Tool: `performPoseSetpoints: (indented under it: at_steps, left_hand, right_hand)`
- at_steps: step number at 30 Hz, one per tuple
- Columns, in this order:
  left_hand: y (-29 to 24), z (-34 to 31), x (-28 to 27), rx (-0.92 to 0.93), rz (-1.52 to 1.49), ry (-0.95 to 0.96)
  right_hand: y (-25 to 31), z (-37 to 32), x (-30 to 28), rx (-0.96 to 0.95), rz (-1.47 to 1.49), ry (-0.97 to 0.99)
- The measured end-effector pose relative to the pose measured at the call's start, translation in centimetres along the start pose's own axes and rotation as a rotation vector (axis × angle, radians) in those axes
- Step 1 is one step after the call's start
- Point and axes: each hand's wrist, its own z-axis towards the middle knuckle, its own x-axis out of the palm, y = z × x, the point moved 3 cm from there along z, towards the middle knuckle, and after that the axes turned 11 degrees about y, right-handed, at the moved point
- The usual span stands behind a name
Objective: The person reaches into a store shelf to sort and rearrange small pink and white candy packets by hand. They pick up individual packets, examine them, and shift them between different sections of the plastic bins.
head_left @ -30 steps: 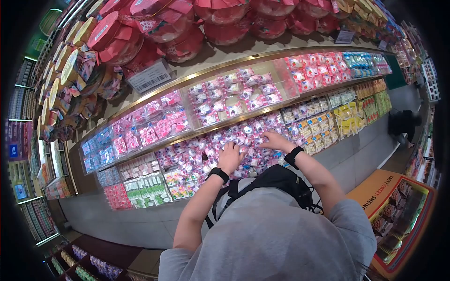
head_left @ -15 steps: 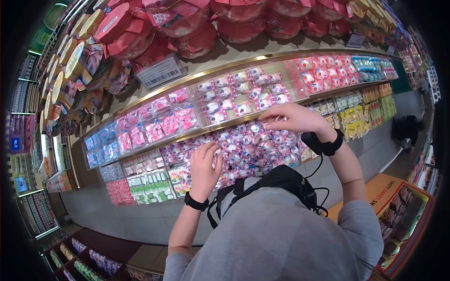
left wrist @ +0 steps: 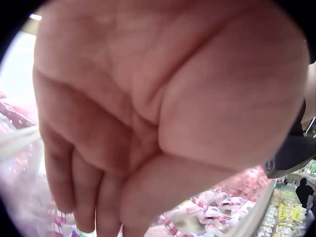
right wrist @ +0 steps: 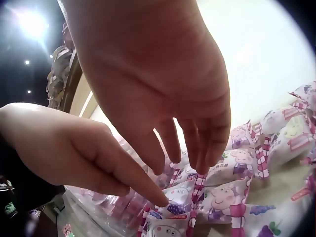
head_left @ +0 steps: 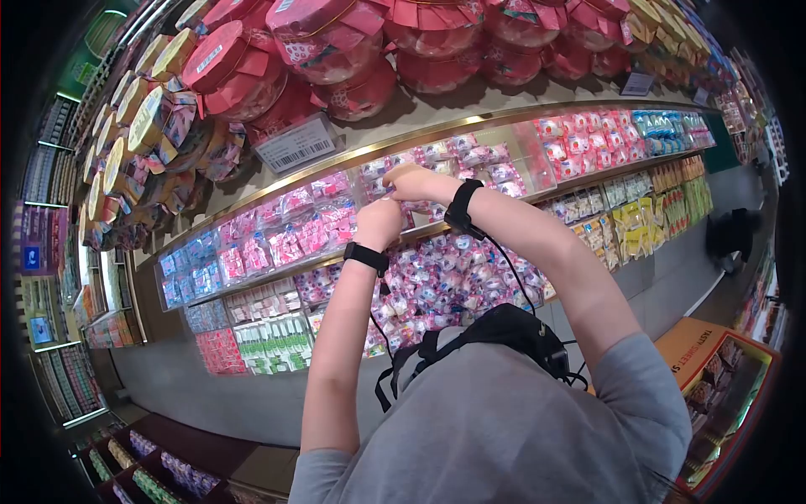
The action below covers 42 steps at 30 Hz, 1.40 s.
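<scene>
In the head view my left hand (head_left: 379, 223) and right hand (head_left: 416, 183) are close together over the upper bin of small wrapped sweets with cartoon pig pictures. The left palm (left wrist: 163, 98) fills the left wrist view, its fingers pointing down at the packets. From the right wrist camera, a left finger (right wrist: 148, 190) reaches the face of a white packet (right wrist: 178, 195) with purple grapes. The right hand (right wrist: 158, 84) hangs above the same row, its loosely bent fingertips right at the tops of the packets.
A clear bin wall (head_left: 357, 186) divides these sweets from pink packets (head_left: 290, 239) on the left. Below lies a heaped bin of loose purple-white sweets (head_left: 457, 273). Red-topped jars (head_left: 353, 92) and a price label (head_left: 295, 144) stand behind. A person in black (head_left: 729, 233) is far right.
Both hands have left the lower heap and risen to the upper bin. The right hand has swung left, the left hand up and slightly right, so they now meet.
</scene>
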Motion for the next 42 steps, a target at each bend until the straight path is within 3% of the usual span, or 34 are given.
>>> performPoseSetpoints:
  at_steps: [5,8,12,13,15,16,23,27,30,32,35,38,42]
  left_hand:
    - [1.3,2.1,1.8,0.004,-0.012,0.147]
    - [0.7,1.3,0.9,0.023,0.01,0.27]
    - [1.0,2.2,1.7,0.129,0.022,0.337]
    - [1.0,2.3,1.7,0.111,0.029,0.325]
    - [1.1,2.1,2.0,0.076,0.044,0.306]
    - [1.1,2.1,2.1,0.088,0.066,0.313]
    - [1.1,1.9,2.2,0.121,0.145,0.315]
    - [0.8,1.2,1.7,0.16,0.102,0.304]
    - [0.3,0.4,1.1,0.032,0.038,0.285]
    - [-0.1,0.1,0.5,0.039,0.027,0.243]
    - [0.0,-0.1,0.7,0.079,0.022,0.203]
    - [0.2,-0.1,0.7,0.118,0.06,0.189]
    - [0.3,-0.1,1.7,0.114,0.24,0.141]
  right_hand:
    - [-1.5,1.2,0.8,-0.034,0.104,0.125]
    - [-2.3,0.6,0.2,0.07,0.368,0.295]
    - [-2.9,0.8,0.0,0.034,0.337,0.267]
    - [-2.8,1.0,0.2,0.036,0.341,0.263]
    - [-1.9,1.3,0.5,0.052,0.053,0.23]
    - [-0.9,0.6,0.1,0.075,-0.029,0.104]
    - [-0.3,0.3,-0.7,0.154,-0.051,0.108]
    - [-0.8,0.9,0.6,0.104,-0.062,0.076]
    - [-1.2,1.2,1.5,0.099,0.047,0.187]
    - [-0.8,0.4,0.8,0.011,0.236,0.029]
    - [-0.3,0.6,0.3,-0.014,0.212,0.161]
    - [-1.0,1.2,1.0,0.001,-0.016,0.175]
    - [-0.3,0.3,0.2,0.034,-0.087,0.22]
